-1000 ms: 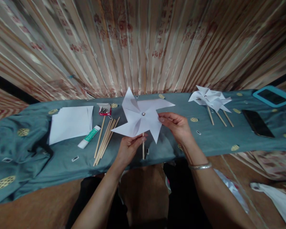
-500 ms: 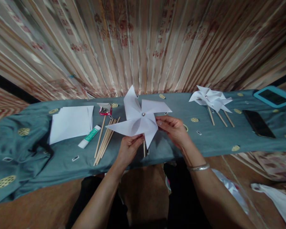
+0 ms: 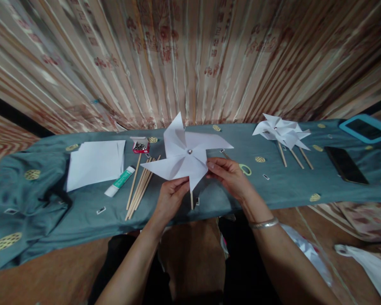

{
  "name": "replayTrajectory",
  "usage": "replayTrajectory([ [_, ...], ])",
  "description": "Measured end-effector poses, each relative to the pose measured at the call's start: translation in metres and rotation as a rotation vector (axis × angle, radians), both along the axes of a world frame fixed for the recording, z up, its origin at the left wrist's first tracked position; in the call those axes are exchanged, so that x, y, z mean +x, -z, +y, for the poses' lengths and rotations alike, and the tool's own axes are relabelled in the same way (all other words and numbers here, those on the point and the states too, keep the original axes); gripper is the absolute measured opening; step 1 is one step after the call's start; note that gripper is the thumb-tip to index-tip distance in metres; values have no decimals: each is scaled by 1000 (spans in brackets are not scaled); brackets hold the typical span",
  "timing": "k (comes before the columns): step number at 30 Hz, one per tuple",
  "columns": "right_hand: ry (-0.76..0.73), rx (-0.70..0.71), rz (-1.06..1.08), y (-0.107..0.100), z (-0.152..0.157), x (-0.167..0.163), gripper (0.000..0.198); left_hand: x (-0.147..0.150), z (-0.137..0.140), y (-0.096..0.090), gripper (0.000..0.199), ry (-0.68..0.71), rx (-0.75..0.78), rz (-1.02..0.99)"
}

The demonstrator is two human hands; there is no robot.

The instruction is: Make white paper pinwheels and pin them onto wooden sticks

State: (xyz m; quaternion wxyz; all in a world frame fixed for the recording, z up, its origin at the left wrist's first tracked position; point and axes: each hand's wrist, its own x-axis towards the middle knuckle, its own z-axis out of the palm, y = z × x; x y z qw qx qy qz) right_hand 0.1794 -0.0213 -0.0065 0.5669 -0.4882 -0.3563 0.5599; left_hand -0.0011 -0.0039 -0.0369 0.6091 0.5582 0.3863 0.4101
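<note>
A white paper pinwheel [image 3: 180, 157] with a silver pin at its centre is in front of me. Its wooden stick [image 3: 192, 201] shows below the blades. My left hand [image 3: 172, 197] pinches the pinwheel's lower left edge between thumb and fingers. On the other side, my right hand [image 3: 227, 173] pinches the right blade's edge. Left of the pinwheel lie several loose wooden sticks [image 3: 141, 190]. Beyond them stands a small open red box of pins [image 3: 141, 146]. Scissors with a pale green handle [image 3: 245, 169] lie partly hidden behind my right hand.
A stack of white paper [image 3: 95, 165] and a glue stick [image 3: 120, 181] lie at left. Several pinwheels [image 3: 282, 133] with sticks overlap at right, near a black phone [image 3: 346, 165] and a blue-framed device [image 3: 366, 128]. A green cloth [image 3: 288, 190] covers the table, with a curtain behind.
The pinwheel's blades have turned and shifted slightly left, and both hands moved slightly with them. More of the scissors' handle shows beside my right hand.
</note>
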Motion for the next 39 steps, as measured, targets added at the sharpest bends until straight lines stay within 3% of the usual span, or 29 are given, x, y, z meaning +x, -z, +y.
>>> replayTrajectory([
  [7, 4, 34, -41, -8, -2, 18, 41, 1, 0, 1, 30, -42, -67, -11],
  [11, 166, 146, -43, -13, -2, 30, 45, 2, -2, 2, 31, 4, -91, 10],
  [16, 301, 258, -141, -16, 1, 36, 37, 3, -4, 6, 30, 71, -78, 34],
  [21, 385, 195, -121, -15, 2, 37, 33, 6, -5, 6, 28, 112, -70, 24],
  [29, 397, 133, -99, -10, 5, 38, 32, 9, -5, 4, 26, 133, -40, 16],
  [39, 301, 6, -126, -7, 3, 29, 34, 5, -5, -3, 27, 133, -42, 23],
])
